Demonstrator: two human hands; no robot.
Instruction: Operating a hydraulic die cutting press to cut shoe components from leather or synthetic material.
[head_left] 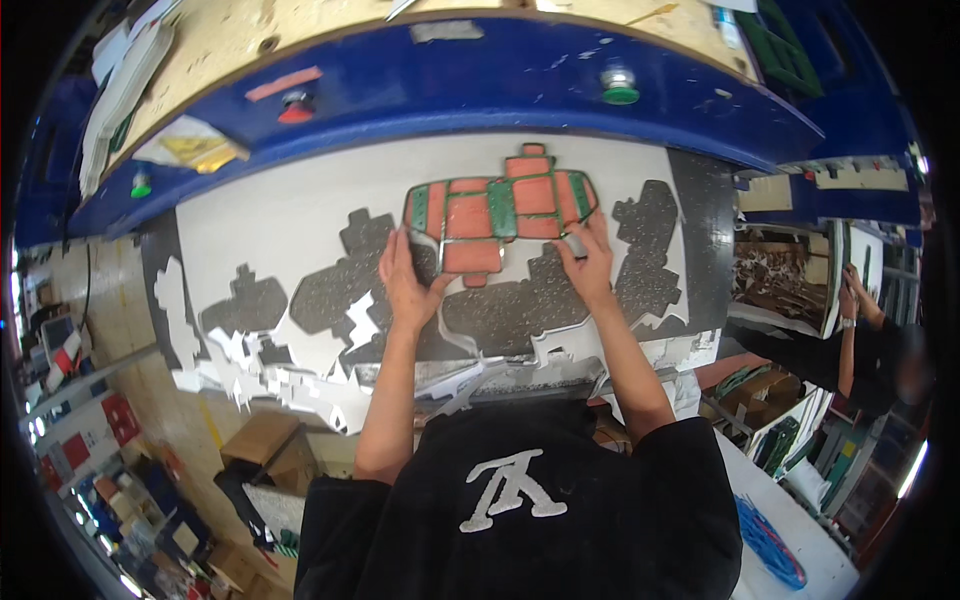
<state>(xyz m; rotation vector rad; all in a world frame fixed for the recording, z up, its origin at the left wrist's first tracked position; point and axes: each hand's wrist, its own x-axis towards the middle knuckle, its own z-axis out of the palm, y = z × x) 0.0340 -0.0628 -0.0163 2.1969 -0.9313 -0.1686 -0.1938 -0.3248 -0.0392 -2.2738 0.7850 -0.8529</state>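
Observation:
A cutting die [500, 215] with pink and green foam blocks framed by thin dark edges lies on a white sheet [300, 180] in front of me. My left hand [406, 285] is at its lower left, fingers along the left edge and thumb by the lower block. My right hand [590, 262] grips its lower right edge, fingers bent and thumb apart from them. A small grey piece shows between that thumb and the fingers; I cannot tell what it is. Several shapes are cut out of the sheet, and the speckled dark board [510, 315] shows through.
A blue machine beam [450, 85] with a red button [296, 107] and a green-based knob [619, 86] spans the far side. Torn white scraps [315, 385] hang over the near left edge. At the right, another person's arm [850, 320] reaches toward a panel. Cardboard boxes [265, 440] stand lower left.

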